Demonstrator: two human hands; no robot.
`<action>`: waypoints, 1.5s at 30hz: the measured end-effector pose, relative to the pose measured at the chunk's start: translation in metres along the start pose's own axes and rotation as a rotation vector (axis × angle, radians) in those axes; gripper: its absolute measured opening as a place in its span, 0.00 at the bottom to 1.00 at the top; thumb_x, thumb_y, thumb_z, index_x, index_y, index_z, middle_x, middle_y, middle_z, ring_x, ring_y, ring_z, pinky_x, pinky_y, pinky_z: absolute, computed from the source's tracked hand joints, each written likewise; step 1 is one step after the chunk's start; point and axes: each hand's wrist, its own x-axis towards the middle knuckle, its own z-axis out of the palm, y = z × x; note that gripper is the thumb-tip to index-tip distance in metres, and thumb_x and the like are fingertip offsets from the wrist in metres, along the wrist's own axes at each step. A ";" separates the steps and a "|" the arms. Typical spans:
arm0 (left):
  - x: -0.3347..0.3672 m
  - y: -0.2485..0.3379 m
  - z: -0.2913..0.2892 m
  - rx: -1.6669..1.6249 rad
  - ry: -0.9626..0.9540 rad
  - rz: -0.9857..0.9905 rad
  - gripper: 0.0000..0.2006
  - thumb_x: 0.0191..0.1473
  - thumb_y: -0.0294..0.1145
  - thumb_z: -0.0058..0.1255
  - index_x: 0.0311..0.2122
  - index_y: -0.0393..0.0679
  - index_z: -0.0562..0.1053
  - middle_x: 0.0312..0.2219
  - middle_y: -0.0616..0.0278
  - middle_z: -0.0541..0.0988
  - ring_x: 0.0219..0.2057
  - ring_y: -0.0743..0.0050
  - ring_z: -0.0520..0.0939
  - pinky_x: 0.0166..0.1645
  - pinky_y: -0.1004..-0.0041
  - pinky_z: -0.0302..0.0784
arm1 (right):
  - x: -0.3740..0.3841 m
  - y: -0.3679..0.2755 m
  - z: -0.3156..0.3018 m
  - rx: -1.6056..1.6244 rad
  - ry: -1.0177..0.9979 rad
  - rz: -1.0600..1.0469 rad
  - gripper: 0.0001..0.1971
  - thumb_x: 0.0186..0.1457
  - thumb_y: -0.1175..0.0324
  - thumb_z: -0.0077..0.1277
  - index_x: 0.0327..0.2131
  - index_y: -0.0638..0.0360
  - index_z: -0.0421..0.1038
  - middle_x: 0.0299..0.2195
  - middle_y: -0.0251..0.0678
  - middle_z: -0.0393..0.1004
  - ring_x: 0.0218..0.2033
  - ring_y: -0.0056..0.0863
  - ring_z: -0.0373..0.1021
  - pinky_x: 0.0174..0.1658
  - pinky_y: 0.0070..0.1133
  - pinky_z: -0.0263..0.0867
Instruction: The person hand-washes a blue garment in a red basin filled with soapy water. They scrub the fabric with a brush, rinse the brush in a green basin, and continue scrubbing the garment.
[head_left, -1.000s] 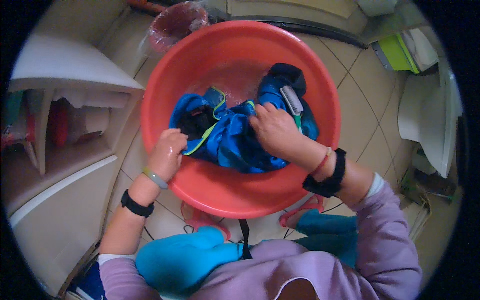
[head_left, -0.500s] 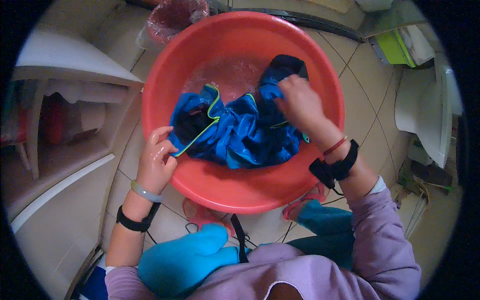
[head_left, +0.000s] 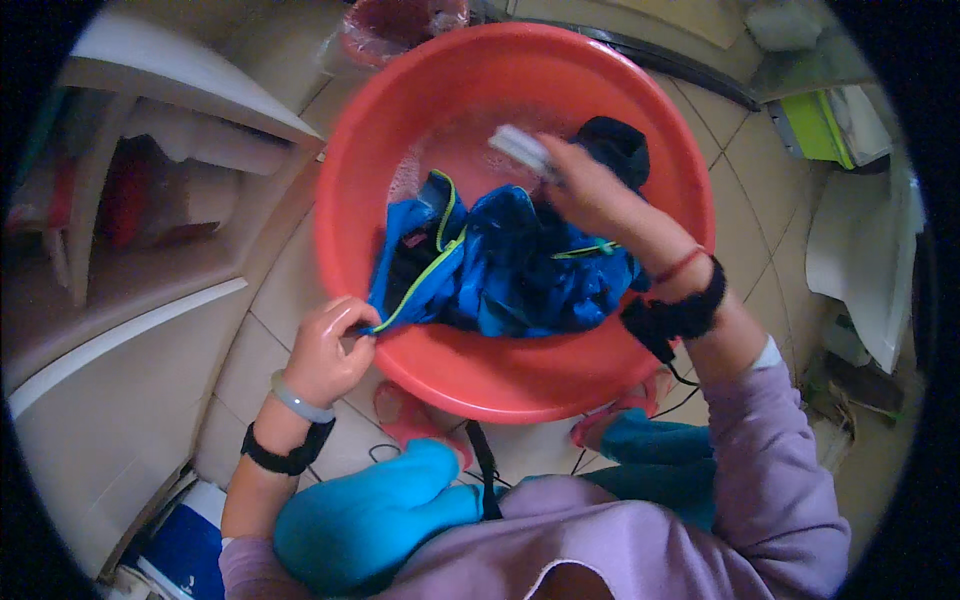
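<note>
A wet blue jacket (head_left: 510, 270) with yellow-green zips and dark lining lies bunched in a large red basin (head_left: 490, 385). At the basin's near left rim, my left hand (head_left: 330, 345) pinches the zipped edge of the jacket. My right hand (head_left: 590, 185) is above the far part of the garment, closed on a white scrub brush (head_left: 520, 148). The brush is slightly blurred, and the fingers partly cover it. Some foamy water (head_left: 430, 150) shows at the far side of the basin.
A bin lined with clear plastic (head_left: 395, 30) stands behind the basin. To the left is an open-shelved cabinet (head_left: 200, 250); at right are a white panel (head_left: 855, 240) and a green box (head_left: 815, 125). My feet in pink sandals (head_left: 405, 410) are close to the basin.
My right hand now shows a white brush and has moved slightly left over the basin. My left hand has drawn the jacket edge nearer the rim. The whole view has shifted.
</note>
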 end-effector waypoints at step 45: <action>0.034 -0.033 0.055 -1.115 -0.136 -0.575 0.20 0.50 0.23 0.46 0.50 0.34 0.65 0.44 0.58 0.75 0.45 0.70 0.76 0.53 0.68 0.69 | 0.045 -0.002 0.070 -0.051 0.203 0.165 0.13 0.52 0.66 0.50 0.39 0.61 0.64 0.34 0.51 0.73 0.34 0.49 0.72 0.35 0.41 0.67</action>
